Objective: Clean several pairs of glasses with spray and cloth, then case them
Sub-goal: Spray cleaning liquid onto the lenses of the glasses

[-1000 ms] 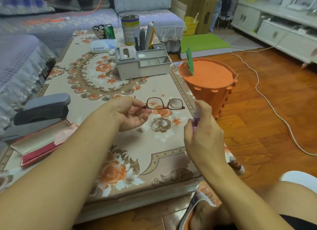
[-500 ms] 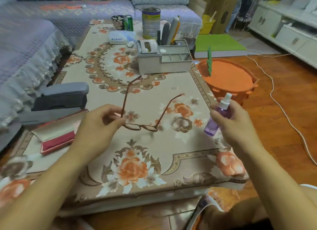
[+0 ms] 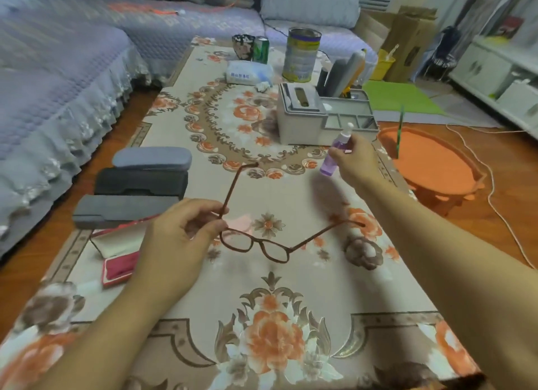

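Glasses (image 3: pixel 256 245) hang lenses-down from the left hand (image 3: pixel 177 244), whose fingers (image 3: pixel 203 212) pinch one hinge so both lenses stay clear. Beyond those fingers the right hand (image 3: pixel 356 157) wraps the spray bottle (image 3: pixel 334 154), seemingly to aim it over the bench (image 3: pixel 291 290).

Three closed cases (image 3: pixel 136 183) lie stacked at the surface's (image 3: pixel 291 296) left edge, an open case (image 3: pixel 119 253) just in front of them; the organiser box (image 3: pixel 302 122) stands far right, a tin (image 3: pixel 301 55) behind it, a stool (image 3: pixel 433 162) right of the surface
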A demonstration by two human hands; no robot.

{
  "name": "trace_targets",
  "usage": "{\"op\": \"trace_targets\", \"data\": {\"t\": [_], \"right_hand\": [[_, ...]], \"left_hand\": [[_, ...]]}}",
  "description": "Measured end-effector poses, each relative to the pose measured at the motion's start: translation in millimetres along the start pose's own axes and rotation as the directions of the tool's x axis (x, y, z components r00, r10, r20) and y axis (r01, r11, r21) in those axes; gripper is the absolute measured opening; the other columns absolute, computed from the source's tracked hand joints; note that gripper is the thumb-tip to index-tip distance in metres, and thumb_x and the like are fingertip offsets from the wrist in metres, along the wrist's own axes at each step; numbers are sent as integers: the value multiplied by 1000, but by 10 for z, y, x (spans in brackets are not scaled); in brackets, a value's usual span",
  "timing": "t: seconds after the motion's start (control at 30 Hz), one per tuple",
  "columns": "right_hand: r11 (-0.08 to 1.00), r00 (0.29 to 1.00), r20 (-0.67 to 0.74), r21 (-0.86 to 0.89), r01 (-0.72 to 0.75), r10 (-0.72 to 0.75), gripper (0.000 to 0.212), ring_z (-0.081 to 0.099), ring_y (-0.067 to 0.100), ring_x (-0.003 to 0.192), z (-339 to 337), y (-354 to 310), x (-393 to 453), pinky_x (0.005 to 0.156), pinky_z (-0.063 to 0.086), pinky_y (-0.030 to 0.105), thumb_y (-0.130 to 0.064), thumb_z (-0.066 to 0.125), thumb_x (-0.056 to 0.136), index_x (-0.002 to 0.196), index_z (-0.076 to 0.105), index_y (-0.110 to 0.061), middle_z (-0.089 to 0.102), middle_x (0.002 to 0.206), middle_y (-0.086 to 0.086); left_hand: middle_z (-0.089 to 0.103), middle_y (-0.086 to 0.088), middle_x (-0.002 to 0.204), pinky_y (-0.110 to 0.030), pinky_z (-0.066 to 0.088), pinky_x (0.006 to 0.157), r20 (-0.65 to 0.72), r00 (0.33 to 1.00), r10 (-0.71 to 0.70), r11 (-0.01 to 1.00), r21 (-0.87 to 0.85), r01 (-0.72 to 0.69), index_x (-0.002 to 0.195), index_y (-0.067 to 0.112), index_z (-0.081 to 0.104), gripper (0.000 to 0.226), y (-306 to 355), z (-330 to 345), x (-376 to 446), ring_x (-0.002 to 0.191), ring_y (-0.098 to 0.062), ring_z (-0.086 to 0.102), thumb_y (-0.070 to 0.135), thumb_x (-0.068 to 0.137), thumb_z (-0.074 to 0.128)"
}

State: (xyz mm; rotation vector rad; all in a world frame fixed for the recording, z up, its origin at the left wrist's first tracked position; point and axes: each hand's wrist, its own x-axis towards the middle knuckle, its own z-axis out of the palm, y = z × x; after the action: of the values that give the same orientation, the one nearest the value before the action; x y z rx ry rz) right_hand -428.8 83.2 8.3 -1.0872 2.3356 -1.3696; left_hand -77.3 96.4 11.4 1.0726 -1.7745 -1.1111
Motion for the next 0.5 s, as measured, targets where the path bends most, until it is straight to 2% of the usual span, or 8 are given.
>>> {"op": "trace_targets", "data": {"t": [0.1,0.17,0.27,0.3,0.37,0.43,0.5], "right_hand": [[998,997,58,-41,51,-48,19,60,20,91,128,-49,121,67,45,23,-16,68,93,111,61,-15,63,99,2],[990,992,85,-96,103,-95,20,61,19,89,224,-80,138,64,40,17,-18,67,95,112,60,-14,64,101,3],[991,991,92,-90,100,-92,22,62,11,80,360,-30,120,63,46,11,-13,64,95,116,58,-11,64,104,5],[993,993,98,-82,79,-71,25,62,10,80,388,10,106,67,50,13,-12,64,95,119,57,-12,63,105,4],[997,993,114,-58,40,-33,42,62,16,94,382,105,107,86,54,30,-14,70,91,130,52,-17,62,112,1],[999,993,120,-47,21,-15,67,56,15,110,269,166,107,95,47,31,-15,78,85,143,45,-21,58,124,-4],[992,996,79,-122,40,-31,68,52,14,121,109,278,120,102,41,31,-11,76,85,145,46,-19,56,131,-3]], "left_hand": [[72,12,85,-35,59,78,-3,999,-32,999,-3,32,96,30,75,23,-37,38,71,81,-5,69,8,89,73],[72,9,87,-29,55,74,10,999,-32,999,7,32,95,32,74,25,-41,75,104,80,-4,69,8,89,73],[72,9,86,-21,50,69,8,999,-50,999,9,50,95,31,74,25,-64,110,119,76,-3,67,7,89,73],[72,10,83,-18,49,68,7,998,-59,998,4,59,94,31,74,25,-74,116,116,74,-3,66,7,89,73],[72,11,82,-16,49,65,12,998,-68,998,-2,68,95,30,74,24,-81,120,100,72,-3,66,6,89,73],[73,8,82,-15,49,65,16,998,-69,998,-10,69,97,27,75,22,-73,121,95,72,-3,66,6,89,73],[73,4,84,-12,50,67,9,997,-73,997,-11,74,100,23,75,20,-61,130,102,74,-4,68,6,90,72]]}}
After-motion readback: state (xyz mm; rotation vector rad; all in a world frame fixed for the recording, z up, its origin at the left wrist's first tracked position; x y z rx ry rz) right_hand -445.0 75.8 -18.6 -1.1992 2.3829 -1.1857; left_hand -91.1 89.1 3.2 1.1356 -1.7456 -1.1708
